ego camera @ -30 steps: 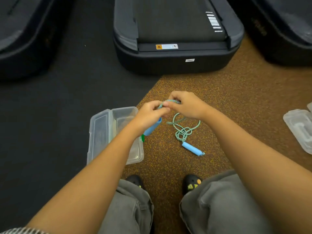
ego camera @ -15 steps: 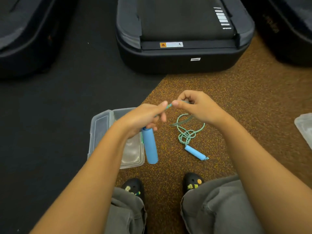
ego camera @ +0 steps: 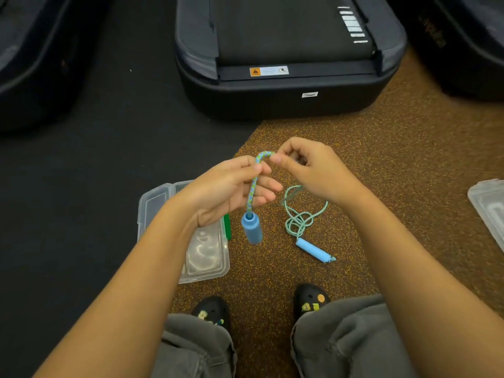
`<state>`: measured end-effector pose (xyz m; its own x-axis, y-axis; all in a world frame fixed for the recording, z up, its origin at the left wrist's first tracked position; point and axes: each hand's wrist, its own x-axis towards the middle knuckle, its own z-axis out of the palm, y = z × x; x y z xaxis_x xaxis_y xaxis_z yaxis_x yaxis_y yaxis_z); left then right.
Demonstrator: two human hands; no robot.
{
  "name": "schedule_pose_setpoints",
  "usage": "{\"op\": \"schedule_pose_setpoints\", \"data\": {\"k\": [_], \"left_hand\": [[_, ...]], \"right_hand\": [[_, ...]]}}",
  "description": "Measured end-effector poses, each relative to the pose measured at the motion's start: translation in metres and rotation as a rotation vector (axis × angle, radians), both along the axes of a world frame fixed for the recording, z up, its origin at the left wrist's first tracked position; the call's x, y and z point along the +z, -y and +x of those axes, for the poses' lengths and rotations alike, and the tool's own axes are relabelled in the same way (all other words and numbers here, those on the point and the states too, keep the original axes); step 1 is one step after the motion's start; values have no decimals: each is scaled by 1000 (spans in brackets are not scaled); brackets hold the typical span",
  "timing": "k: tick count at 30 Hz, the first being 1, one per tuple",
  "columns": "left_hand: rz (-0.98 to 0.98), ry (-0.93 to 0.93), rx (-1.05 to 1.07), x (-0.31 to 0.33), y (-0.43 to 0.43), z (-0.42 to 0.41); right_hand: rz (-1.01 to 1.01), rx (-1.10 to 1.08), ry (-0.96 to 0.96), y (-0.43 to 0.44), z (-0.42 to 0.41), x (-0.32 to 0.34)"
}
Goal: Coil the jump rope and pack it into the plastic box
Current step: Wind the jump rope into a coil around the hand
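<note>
The jump rope (ego camera: pixel 298 222) is a green-and-blue cord with two light blue handles. My left hand (ego camera: pixel 231 186) pinches the cord near one end, and that end's handle (ego camera: pixel 252 228) dangles straight down below it. My right hand (ego camera: pixel 311 167) pinches the same cord a short way along, so a small arch of cord spans between my fingers. The rest of the cord lies in a loose tangle on the brown floor, ending at the second handle (ego camera: pixel 313 249). The clear plastic box (ego camera: pixel 210 257) lies open on the floor under my left forearm, its lid (ego camera: pixel 152 205) folded out to the left.
A dark treadmill deck (ego camera: pixel 286 85) stands just ahead, with other dark machines at both sides. A second clear plastic box (ego camera: pixel 488 203) lies at the right edge. A green piece (ego camera: pixel 227 226) sits at the box's rim. My knees and black shoes (ego camera: pixel 311 300) are below.
The handle has dropped out of my left hand's grip and now hangs lower on the cord. Both hands have risen slightly and hold the cord in a small arch.
</note>
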<state>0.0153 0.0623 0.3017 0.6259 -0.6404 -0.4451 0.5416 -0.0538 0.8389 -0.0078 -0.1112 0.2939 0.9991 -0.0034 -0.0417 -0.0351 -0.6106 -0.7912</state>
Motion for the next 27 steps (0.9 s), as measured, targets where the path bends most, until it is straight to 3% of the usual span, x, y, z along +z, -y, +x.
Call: {"op": "schedule_pose_setpoints", "data": {"k": [3, 9, 16, 20, 27], "left_hand": [[-57, -71, -55, 1, 3, -2], [15, -63, -184, 1, 9, -5], [-356, -303, 254, 2, 12, 5], [-516, -323, 387, -2, 5, 15], [-273, -38, 533, -12, 10, 15]], "right_hand": [[23, -85, 71, 0, 3, 0], [11, -155, 117, -2, 6, -2], [-107, 88, -92, -5, 1, -5], [-215, 270, -235, -14, -5, -9], [-250, 350, -199, -24, -12, -6]]}}
